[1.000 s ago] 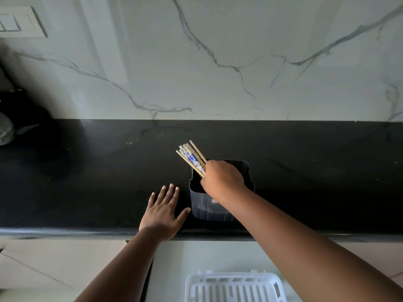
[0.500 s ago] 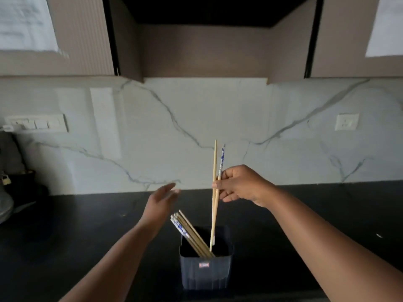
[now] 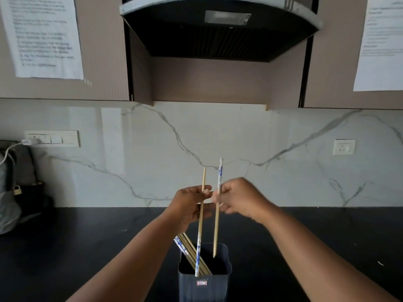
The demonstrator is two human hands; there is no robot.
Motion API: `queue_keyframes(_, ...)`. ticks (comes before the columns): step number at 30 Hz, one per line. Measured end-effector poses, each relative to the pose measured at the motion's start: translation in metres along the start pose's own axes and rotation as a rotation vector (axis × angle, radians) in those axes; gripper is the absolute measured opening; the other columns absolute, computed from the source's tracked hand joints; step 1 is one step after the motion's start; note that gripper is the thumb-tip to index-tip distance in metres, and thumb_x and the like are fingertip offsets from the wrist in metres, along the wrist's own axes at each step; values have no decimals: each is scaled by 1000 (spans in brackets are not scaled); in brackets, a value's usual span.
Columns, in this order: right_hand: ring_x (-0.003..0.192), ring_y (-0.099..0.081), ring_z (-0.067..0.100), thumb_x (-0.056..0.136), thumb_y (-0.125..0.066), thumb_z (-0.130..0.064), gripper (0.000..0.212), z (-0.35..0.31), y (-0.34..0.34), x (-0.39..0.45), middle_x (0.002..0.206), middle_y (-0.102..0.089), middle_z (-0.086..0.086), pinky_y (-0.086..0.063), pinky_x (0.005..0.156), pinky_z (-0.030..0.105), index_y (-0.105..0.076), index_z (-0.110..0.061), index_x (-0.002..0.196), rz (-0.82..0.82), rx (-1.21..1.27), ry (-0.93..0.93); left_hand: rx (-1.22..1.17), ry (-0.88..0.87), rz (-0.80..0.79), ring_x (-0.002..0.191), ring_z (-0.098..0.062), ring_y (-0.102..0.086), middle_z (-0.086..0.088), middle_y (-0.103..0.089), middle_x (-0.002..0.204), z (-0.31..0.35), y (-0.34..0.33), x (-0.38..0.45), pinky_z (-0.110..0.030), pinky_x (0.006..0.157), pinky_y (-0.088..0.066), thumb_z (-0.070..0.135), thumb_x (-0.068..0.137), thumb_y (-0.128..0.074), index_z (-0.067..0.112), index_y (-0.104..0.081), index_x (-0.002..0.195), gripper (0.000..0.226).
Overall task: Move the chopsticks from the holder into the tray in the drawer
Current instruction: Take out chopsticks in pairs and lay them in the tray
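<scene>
Two hands, left [image 3: 192,205] and right [image 3: 237,198], each pinch one chopstick [image 3: 217,216] mid-shaft above the holder [image 3: 204,282]; light, stiff, probably slippery.

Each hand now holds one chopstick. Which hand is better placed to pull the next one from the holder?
Probably the left hand: the remaining wooden chopsticks lean to the left side of the dark square plastic holder, just beneath it.

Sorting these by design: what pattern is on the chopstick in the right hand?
Blue-and-white print on its upper end, plain wood below; head view.
</scene>
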State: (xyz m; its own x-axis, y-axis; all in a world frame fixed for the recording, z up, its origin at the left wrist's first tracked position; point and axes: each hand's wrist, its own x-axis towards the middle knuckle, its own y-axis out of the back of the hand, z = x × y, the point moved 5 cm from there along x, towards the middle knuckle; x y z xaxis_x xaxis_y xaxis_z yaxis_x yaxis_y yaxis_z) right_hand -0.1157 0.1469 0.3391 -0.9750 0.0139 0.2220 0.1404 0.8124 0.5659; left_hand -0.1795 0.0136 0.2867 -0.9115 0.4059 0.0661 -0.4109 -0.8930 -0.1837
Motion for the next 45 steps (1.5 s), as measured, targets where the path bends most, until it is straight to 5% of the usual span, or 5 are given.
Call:
queue_keyframes(8, 87, -73, 28, 78, -77, -5, 31, -75, 18, -50, 103, -73, 15, -62, 68, 38, -72, -8, 108, 495, -937, 1252, -83, 66, -29, 90, -27, -72, -8, -74, 103, 4, 2, 6, -38, 72, -58, 14, 97, -49, 9, -68, 105, 21)
queue_keyframes(25, 86, -70, 18, 100, -50, -14, 26, 14, -49, -40, 95, -75, 4, -59, 74, 30, -76, -13, 100, 284, -960, 1360, -321, 97, -128, 90, -26, -72, -18, -72, 101, -3, -2, 5, -33, 72, -60, 6, 95, -51, -2, -66, 107, 20)
queue_keyframes(34, 84, -67, 18, 90, -63, -10, 29, 20, -53, -33, 104, -71, 6, -58, 65, 26, -69, -15, 118, 244, -918, 1110, -256, 36, -119, 86, -23, -70, -13, -70, 86, 4, -5, 5, -31, 78, -59, -1, 91, -55, -1, -70, 96, 15)
queue_keyframes(41, 84, -73, 16, 86, -70, -5, 17, 52, -41, -4, 100, -75, 7, -59, 75, 27, -70, -10, 102, 151, 580, -106, -301, -9, 13, 91, -25, -72, -12, -74, 90, 1, 7, 10, -31, 75, -59, 0, 91, -56, 2, -69, 97, 14)
queue_keyframes(45, 80, -75, 25, 82, -73, -3, 11, 57, -55, -4, 87, -77, 14, -60, 65, 31, -73, -3, 92, -26, 718, -274, -324, -2, 59, 92, -25, -72, -13, -75, 93, -6, 10, 12, -32, 74, -59, 0, 93, -54, 0, -67, 103, 16)
